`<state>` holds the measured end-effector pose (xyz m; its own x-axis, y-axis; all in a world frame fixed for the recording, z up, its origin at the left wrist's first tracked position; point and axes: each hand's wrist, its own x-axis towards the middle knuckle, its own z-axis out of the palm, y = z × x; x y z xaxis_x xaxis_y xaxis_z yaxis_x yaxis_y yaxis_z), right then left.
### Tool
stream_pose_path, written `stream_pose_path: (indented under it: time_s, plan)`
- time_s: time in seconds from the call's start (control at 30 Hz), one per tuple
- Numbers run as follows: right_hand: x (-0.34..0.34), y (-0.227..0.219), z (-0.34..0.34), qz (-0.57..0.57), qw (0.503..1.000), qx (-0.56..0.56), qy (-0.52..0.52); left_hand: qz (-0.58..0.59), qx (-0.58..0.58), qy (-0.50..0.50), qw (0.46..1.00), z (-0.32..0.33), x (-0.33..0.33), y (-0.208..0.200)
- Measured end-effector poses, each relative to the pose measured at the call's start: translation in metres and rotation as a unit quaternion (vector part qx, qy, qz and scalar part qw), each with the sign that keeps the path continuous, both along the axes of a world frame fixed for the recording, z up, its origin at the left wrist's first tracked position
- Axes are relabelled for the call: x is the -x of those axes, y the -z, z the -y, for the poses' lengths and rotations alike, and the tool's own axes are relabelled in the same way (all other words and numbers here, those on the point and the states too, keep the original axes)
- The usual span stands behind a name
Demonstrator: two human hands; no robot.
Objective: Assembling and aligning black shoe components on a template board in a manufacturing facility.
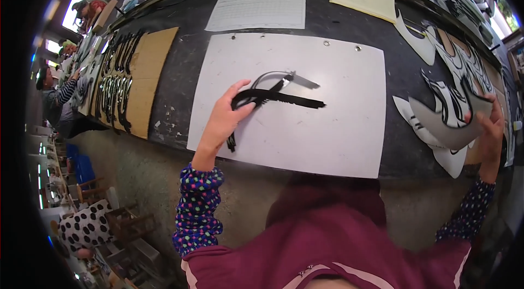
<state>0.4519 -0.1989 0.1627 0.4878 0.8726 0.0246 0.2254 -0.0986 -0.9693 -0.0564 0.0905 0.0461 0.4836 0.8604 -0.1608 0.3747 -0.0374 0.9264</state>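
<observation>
Just left of the middle of a white board (338,141), my left hand (221,117) grips a bundle of curved black strips (273,96) between thumb and fingers. One strip stretches right across the board, and another end pokes down below the hand. Beyond them lies a thin strip with a grey end (305,82), partly crossing the black ones. Over at the far right, my right hand (492,120) is closed on a grey, curved flat piece (453,130) with a dark edge. Beneath it are white crescent-shaped pieces (450,162) with black trim.
Black curved strips lie in rows on a cardboard sheet (155,70) at left. A printed paper (256,8) and a yellowish sheet (363,2) rest beyond the board. More cut white pieces (417,40) are at back right. Other people (54,90) work further left; a chair (90,191) stands below.
</observation>
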Motion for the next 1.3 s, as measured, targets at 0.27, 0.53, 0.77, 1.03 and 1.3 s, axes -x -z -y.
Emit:
stream_pose_path:
  time_s: [0.27,0.53,0.77,1.03,1.3]
  plan:
    - [0.120,0.023,-0.087,0.299,0.915,-0.075,-0.260,-0.203,-0.475,0.066,0.854,0.039,-0.041,0.023]
    - [0.170,0.110,-0.114,0.237,0.882,-0.032,-0.406,-0.161,-0.608,0.162,0.760,0.023,-0.076,0.039]
    - [0.180,0.117,-0.124,0.232,0.930,0.060,-0.280,-0.174,-0.638,0.202,0.722,0.029,-0.064,0.040]
    - [0.169,0.119,-0.170,0.372,0.872,-0.073,-0.310,-0.136,-0.596,0.228,0.758,0.037,-0.066,0.038]
    - [0.179,0.114,-0.169,0.296,0.906,-0.017,-0.300,-0.127,-0.623,0.217,0.740,0.033,-0.077,0.043]
